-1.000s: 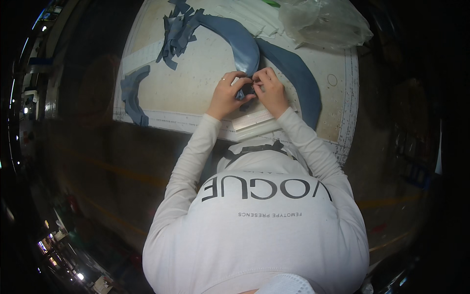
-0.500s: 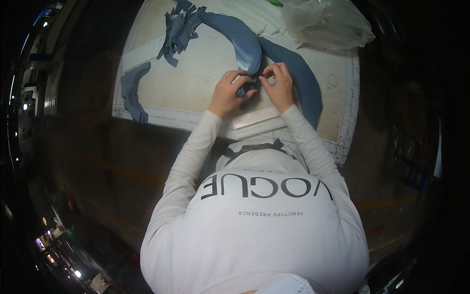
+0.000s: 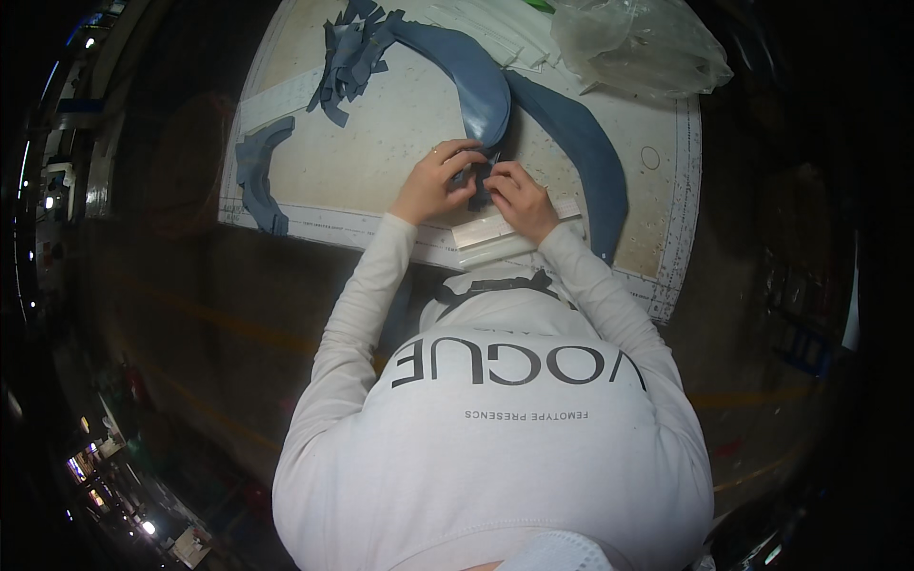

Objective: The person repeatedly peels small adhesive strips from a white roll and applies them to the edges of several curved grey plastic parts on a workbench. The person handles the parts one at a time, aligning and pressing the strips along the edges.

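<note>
My left hand (image 3: pixel 438 183) is curled, thumb and fingers closed on a small dark blue cloth piece (image 3: pixel 481 195). Close beside it, my right hand (image 3: pixel 520 198) has its fingertips pinched together at the same piece. Whatever else the right fingertips hold is too small to make out. Just beyond my hands lies the rounded end of a smooth blue curved cloth piece (image 3: pixel 479 90), stretching to the far left. A second long blue curved cloth piece (image 3: pixel 581 143) bends around to the right of my right hand.
Blue cloth scraps (image 3: pixel 350 59) are heaped at the far left of the white table (image 3: pixel 371 157). A curved blue offcut (image 3: pixel 255 176) lies by the left edge. White strips (image 3: pixel 495 29) and a clear plastic bag (image 3: pixel 640 43) rest at the back. A pale bar (image 3: pixel 486 228) lies near the front edge.
My right hand has come nearer and to the left, its fingers closing in beside my left hand. My left hand has shifted slightly left. The large cloth pieces look unmoved.
</note>
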Demonstrator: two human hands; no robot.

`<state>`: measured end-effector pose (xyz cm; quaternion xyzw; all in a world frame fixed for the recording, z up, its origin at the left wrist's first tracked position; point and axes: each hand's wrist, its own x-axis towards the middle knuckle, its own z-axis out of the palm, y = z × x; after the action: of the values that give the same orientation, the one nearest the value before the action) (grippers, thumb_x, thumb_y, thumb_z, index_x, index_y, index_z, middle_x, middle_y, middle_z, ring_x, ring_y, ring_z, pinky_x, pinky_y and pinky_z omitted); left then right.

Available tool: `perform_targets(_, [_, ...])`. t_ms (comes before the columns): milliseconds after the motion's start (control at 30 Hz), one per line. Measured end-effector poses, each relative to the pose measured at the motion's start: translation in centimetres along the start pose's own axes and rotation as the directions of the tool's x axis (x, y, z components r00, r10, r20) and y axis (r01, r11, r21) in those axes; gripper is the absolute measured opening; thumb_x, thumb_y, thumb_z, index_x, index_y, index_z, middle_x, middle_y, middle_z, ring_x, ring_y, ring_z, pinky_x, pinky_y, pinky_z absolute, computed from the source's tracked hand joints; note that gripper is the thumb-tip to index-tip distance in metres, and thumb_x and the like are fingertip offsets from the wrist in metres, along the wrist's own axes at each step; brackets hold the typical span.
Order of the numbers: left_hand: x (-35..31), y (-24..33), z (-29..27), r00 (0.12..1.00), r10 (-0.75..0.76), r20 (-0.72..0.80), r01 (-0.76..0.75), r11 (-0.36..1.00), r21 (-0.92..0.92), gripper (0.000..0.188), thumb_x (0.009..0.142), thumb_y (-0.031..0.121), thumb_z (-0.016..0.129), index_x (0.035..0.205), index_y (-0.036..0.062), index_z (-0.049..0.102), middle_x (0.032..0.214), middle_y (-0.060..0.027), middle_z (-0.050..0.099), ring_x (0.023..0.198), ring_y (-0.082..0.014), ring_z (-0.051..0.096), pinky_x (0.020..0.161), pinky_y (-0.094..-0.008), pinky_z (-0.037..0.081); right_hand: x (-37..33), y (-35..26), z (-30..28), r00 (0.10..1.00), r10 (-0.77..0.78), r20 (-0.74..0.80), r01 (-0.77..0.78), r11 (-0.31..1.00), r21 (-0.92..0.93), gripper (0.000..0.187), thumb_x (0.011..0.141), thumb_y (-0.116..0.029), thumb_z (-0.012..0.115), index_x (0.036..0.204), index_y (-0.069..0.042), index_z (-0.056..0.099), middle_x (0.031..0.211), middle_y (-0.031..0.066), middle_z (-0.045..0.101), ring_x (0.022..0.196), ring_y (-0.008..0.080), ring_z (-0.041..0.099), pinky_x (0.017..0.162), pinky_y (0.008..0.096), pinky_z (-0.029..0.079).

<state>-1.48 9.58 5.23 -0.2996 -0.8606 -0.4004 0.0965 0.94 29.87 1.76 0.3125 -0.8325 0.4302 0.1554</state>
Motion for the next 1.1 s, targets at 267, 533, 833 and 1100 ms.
perform_targets(267, [-0.9, 0.2, 1.1, 1.000, 0.024, -0.006, -0.024, 0.999, 0.034, 0.050, 0.068, 0.012, 0.080, 0.115, 0.0124, 0.063, 0.129, -0.0105, 0.057, 0.114, -0.0314, 0.058, 0.094, -0.0390, 0.050, 0.5, -0.1, 0.2, 0.985, -0.067, -0.160, 0.045, 0.989, -0.139, 0.031, 0.075, 0.003, 0.070, 0.104, -0.008, 0.066, 0.106, 0.0083, 0.062, 0.086, 0.0265, 0.067, 0.075, 0.0350, 0.056])
perform_targets(533, [-0.8, 0.0, 1.2, 0.996, 0.070, -0.049, -0.066, 0.993, 0.097, 0.036, 0.070, 0.009, 0.079, 0.104, 0.0114, 0.068, 0.124, -0.0099, 0.062, 0.108, -0.0297, 0.062, 0.088, -0.0372, 0.053, 2.0, -0.3, -2.8, 0.946, 0.190, -0.264, -0.174, 0.981, 0.081, 0.022, 0.076, 0.006, 0.069, 0.095, -0.006, 0.068, 0.098, 0.0076, 0.061, 0.085, 0.0239, 0.066, 0.072, 0.0320, 0.054])
perform_targets(833, [0.7, -0.5, 1.2, 0.946, -0.269, -0.179, 0.219, 0.942, -0.255, 0.009, 0.083, 0.002, 0.068, 0.092, -0.0012, 0.067, 0.102, -0.0106, 0.070, 0.090, -0.0167, 0.069, 0.081, -0.0288, 0.053, 3.3, -0.2, -2.1, 0.971, 0.222, 0.092, -0.240, 0.897, 0.370, 0.026, 0.075, 0.019, 0.056, 0.095, 0.002, 0.056, 0.104, 0.0091, 0.047, 0.089, 0.0202, 0.062, 0.076, 0.0273, 0.055])
perform_targets(1100, [1.0, -1.1, 1.7, 0.935, -0.269, -0.231, 0.165, 0.907, -0.388, 0.013, 0.082, -0.007, 0.057, 0.089, -0.0024, 0.066, 0.098, -0.0102, 0.070, 0.085, -0.0157, 0.068, 0.076, -0.0272, 0.053, 4.9, -0.4, -1.5, 0.986, -0.020, 0.167, 0.006, 0.997, 0.082, 0.029, 0.078, 0.013, 0.054, 0.101, -0.003, 0.052, 0.107, 0.0135, 0.046, 0.096, 0.0344, 0.062, 0.074, 0.0418, 0.053])
